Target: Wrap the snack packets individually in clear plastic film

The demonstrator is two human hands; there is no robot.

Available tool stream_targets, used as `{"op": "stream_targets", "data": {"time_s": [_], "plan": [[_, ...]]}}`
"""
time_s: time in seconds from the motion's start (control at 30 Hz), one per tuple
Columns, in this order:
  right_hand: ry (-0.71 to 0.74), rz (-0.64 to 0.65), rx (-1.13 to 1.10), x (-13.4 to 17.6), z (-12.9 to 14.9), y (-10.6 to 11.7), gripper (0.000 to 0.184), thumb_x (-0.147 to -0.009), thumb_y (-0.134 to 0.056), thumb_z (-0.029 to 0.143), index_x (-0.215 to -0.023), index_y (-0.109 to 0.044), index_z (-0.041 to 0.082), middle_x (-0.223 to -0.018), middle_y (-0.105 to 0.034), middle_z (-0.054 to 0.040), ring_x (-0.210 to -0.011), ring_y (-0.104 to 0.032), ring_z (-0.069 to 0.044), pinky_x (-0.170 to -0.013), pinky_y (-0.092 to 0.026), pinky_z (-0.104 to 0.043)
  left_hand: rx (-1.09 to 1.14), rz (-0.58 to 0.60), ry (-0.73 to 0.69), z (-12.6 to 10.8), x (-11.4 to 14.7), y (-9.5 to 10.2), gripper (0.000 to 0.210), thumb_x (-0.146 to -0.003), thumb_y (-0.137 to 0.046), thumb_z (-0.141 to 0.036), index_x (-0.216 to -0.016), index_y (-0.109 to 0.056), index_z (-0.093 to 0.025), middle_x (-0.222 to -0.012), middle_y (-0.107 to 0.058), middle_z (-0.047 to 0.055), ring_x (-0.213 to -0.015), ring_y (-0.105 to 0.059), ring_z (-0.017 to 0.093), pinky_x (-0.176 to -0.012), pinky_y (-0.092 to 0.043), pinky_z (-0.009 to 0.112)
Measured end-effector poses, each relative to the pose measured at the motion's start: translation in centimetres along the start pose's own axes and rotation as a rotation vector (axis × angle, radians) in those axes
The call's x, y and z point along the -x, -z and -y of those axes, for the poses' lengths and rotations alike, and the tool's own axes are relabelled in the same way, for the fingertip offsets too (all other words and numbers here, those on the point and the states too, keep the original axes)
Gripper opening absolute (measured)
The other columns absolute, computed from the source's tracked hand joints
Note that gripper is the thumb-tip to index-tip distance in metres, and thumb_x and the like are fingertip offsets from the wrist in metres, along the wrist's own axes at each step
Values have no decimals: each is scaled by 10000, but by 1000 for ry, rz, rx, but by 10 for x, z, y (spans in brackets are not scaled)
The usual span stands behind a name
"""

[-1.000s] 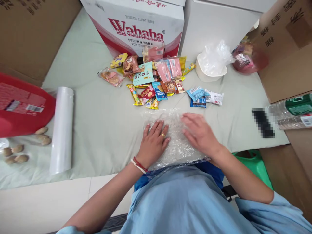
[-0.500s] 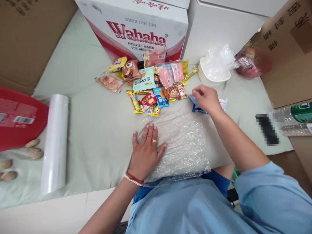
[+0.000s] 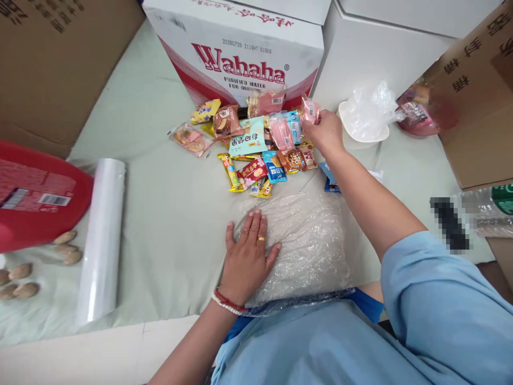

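Note:
My left hand (image 3: 247,256) lies flat, fingers stretched out, on the left part of a clear plastic bag (image 3: 308,251) spread at the table's front edge. My right hand (image 3: 326,131) pinches a pink snack packet (image 3: 310,110) at the right end of a snack pile. In that pile are a mint-green packet (image 3: 247,136), a red packet (image 3: 252,170), a blue packet (image 3: 274,166), a brown cookie packet (image 3: 291,160) and another pink packet (image 3: 281,133). A dark blue packet (image 3: 331,184) shows partly behind my right forearm.
A Wahaha water carton (image 3: 256,59) stands behind the pile. To its right is a white bowl (image 3: 366,140) with a crumpled clear bag (image 3: 371,109). On the left lie a roll of clear plastic (image 3: 102,240), a red bag (image 3: 40,198) and several walnuts (image 3: 26,289). Cardboard (image 3: 476,112) stands at right.
My right hand has moved from the dark blue packet up and left to the pile and taken hold of a pink packet. My left hand stays on the bag; the view has shifted slightly.

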State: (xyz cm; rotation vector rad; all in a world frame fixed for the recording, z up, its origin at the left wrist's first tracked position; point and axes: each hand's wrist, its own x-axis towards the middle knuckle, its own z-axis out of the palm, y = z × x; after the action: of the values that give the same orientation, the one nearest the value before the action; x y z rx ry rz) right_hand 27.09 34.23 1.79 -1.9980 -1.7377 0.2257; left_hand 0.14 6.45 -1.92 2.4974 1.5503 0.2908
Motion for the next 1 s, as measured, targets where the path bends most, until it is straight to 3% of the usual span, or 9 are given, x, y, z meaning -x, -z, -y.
{"op": "stream_targets", "data": {"time_s": [0.13,0.23,0.37,0.47,0.57,0.67,0.8,0.9,1.0], "plan": [[58,126,-9,18,34,-12,461,-954,-610,558,-1116,-673,131,-1081,-703,-172,-1107,-677,-366,-996,-551,-553,18,-8,8,0,0,0,692,-1087,-429,-481,-1662,-325,-110,-1714,-332,209,-1598,-353,355,-1321,-99,674],[15,153,38,28,56,-30,690,-814,-793,578,-1259,-612,83,-1285,-626,-247,-1150,-664,-410,-1017,-541,-593,24,0,4,0,0,0,689,-1087,-433,-474,-1662,-324,-111,-1713,-334,207,-1596,-358,356,-1318,-101,680],[-10,168,72,22,60,-41,701,-771,-851,494,-1280,-591,88,-1280,-629,-252,-1187,-646,-443,-1026,-528,-639,30,7,0,0,0,0,694,-1089,-425,-485,-1659,-328,-101,-1722,-310,207,-1608,-332,355,-1317,-99,687],[-8,167,53,11,50,-30,527,-817,-816,432,-1195,-624,120,-1185,-673,-202,-1215,-630,-425,-1030,-523,-629,35,3,5,0,1,0,685,-1091,-415,-476,-1663,-323,-109,-1727,-299,204,-1615,-320,350,-1321,-84,683],[93,114,22,20,40,6,454,-938,-674,516,-1158,-623,122,-1161,-665,-161,-1207,-633,-385,-1017,-521,-592,39,-9,2,-1,1,-1,678,-1096,-403,-475,-1665,-322,-113,-1727,-298,200,-1620,-310,341,-1328,-56,669],[228,123,-27,64,37,61,458,-967,-603,566,-1158,-630,150,-1101,-672,-101,-1067,-675,-317,-942,-551,-511,47,-19,-4,-1,1,-2,684,-1100,-393,-480,-1665,-314,-102,-1728,-294,203,-1624,-302,335,-1330,-35,663],[274,443,-37,154,40,114,308,-895,-716,503,-1005,-670,219,-923,-682,-47,-846,-659,-243,-781,-545,-379,83,-10,11,-3,0,0,694,-1096,-390,-479,-1672,-296,-103,-1731,-292,207,-1628,-289,342,-1324,-35,680],[313,663,46,208,38,111,295,-824,-771,342,-1084,-694,226,-996,-703,-62,-865,-672,-251,-758,-521,-351,106,5,18,-3,-1,1,700,-1089,-391,-477,-1673,-293,-104,-1736,-284,207,-1631,-281,350,-1322,-35,687],[326,752,196,241,33,91,501,-844,-754,258,-1335,-656,231,-1244,-694,-121,-1038,-702,-304,-772,-531,-357,112,13,20,-3,-1,1,689,-1083,-385,-460,-1675,-297,-118,-1740,-280,200,-1632,-279,346,-1323,-23,677]]}}
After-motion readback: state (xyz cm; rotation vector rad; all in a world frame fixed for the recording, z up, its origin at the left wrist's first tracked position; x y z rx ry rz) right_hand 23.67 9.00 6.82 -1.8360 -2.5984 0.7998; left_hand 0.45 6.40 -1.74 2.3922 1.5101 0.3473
